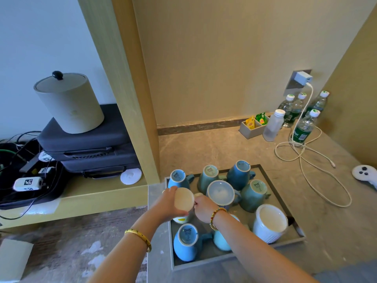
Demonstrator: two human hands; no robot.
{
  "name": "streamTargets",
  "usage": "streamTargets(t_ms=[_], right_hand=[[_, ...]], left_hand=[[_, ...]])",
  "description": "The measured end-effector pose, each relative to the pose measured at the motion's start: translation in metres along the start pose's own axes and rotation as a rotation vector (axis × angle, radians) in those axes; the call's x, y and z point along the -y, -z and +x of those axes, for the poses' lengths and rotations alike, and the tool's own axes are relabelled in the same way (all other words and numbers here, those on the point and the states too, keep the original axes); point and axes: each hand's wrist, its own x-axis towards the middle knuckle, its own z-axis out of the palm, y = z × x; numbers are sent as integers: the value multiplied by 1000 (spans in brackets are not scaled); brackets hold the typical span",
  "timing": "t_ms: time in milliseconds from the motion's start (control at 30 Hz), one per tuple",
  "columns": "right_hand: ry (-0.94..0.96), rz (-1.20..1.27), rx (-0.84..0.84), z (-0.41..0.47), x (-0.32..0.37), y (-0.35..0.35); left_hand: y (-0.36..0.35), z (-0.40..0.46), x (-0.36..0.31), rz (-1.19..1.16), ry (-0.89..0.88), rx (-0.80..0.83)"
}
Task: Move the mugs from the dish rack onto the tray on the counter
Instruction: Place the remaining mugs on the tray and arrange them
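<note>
A: On the counter [255, 152], at six o'clock in the head view, what sits in the grey tray [283, 193]?

B: Mugs, all upside down. Three stand along the far edge: a light blue mug [177, 179] at the tray's eleven o'clock, a teal mug [209, 176] at twelve, a dark blue mug [239, 172] at one. A pale blue mug [221, 193] stands in the middle, touching a green mug [254, 195] at its three o'clock.

A: And the hands?

B: The left hand [169, 205] has its fingers curled round a cream mug [184, 199], base tilted toward the camera, over the tray's nine o'clock side. The right hand [204, 207] touches the same mug from its three o'clock, fingers curled at it; the handle is hidden, so I cannot tell exactly what they pinch.

A: Nearer the camera?

B: A blue mug [186, 242] at seven o'clock, an aqua mug [221, 240] just beside it and partly behind the right forearm, and a white ribbed mug [269, 223] at four o'clock.

A: Elsewhere?

B: Water bottles [302, 117] and a tea-bag box [253, 127] at two o'clock, with a white cable [318, 170] looping across the counter.
</note>
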Motion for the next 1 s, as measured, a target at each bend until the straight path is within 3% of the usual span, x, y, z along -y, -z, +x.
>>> streamTargets(t_ms=[367,500,633,867,1000], right_hand=[[-135,519,-36,13,2,-12],[-119,490,-82,18,-1,-14],[-91,520,-116,21,-4,-12],[-82,478,-144,19,0,-11],[-93,466,-150,17,1,-13]], left_hand=[[-22,-9,-17,-91,199,-173],[-21,-11,-15,-194,165,-155],[-13,-11,-11,-133,115,-48],[-23,-12,-8,-261,186,-187],[-23,-11,-5,-262,159,-185]])
